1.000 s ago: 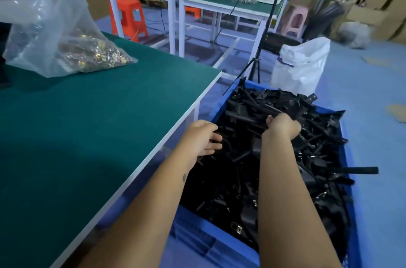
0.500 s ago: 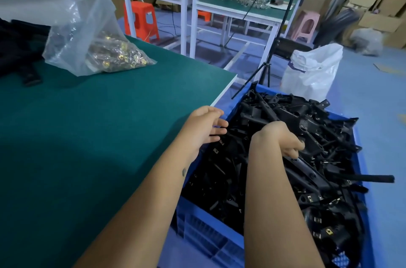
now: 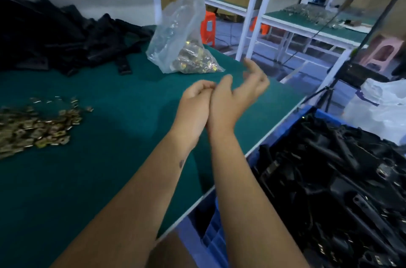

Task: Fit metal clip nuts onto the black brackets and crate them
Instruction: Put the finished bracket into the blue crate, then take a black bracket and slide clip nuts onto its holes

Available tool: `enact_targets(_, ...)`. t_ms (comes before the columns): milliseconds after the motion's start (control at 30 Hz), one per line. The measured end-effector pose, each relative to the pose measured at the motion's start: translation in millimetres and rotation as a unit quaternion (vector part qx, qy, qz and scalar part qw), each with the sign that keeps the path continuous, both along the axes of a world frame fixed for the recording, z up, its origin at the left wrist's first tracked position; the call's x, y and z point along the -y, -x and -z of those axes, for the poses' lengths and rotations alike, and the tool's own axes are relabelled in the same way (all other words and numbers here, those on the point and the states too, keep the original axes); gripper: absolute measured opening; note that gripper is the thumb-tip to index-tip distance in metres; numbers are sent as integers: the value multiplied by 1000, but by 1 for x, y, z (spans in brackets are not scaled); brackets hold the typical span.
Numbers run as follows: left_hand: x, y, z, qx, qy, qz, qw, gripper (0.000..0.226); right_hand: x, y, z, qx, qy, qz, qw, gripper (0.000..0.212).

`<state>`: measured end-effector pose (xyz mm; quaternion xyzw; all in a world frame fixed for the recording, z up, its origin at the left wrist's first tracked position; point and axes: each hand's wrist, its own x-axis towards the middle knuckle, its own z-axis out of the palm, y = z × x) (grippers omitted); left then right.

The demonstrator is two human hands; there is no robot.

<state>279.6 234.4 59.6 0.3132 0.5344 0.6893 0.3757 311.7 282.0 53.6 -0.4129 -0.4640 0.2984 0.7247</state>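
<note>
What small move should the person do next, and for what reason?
Probably reach the left hand to the pile of black brackets on the green table. Both hands seem to hold nothing, and the loose clip nuts lie ready.

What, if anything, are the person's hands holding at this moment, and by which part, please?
Nothing can be seen held. The left hand is curled and pressed against the right hand, whose fingers are loose, above the green table; anything small inside the curl is hidden.
</note>
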Motion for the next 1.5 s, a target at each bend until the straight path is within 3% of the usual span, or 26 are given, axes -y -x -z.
enact_targets(67,19,36,-1,3,-24,-80,996,26,20,49,-6,65,-7,-118,991,36)
enact_targets(167,53,93,9,-110,-11,-224,968,33,39,107,0,139,-20,-253,957,31)
enact_targets(333,116,167,28,-162,20,-369,915,34,64,184,29,289,-30,-378,879,28)
enact_targets(467,154,203,47,-169,77,-453,872,32,45,214,44,383,-40,-346,855,28)
enact_targets(567,162,217,56,-116,100,-493,857,30,13,229,45,429,-40,-291,854,32)
enact_targets(733,155,221,60,-178,230,-450,845,28,-19,250,46,610,85,-271,739,47)
enact_targets(800,156,222,61,-193,255,-443,838,27,-18,256,48,640,74,-259,719,48)
enact_targets(867,156,223,59,-192,260,-442,837,27,-18,256,49,615,55,-248,746,41)
enact_targets(967,156,222,58,-189,257,-439,840,27,-17,247,49,521,30,-253,815,25)
enact_targets(1100,157,221,57,-179,234,-434,851,27,-6,234,48,441,55,-281,851,23)
enact_targets(1233,157,222,56,-163,214,-428,863,28,13,222,46,211,136,-336,908,16)
enact_targets(1367,159,220,53,-140,170,-429,876,29,41,218,44,6,221,-404,887,19)
enact_targets(1500,166,221,46,-66,79,-441,891,27,57,218,43,-108,268,-459,840,23)
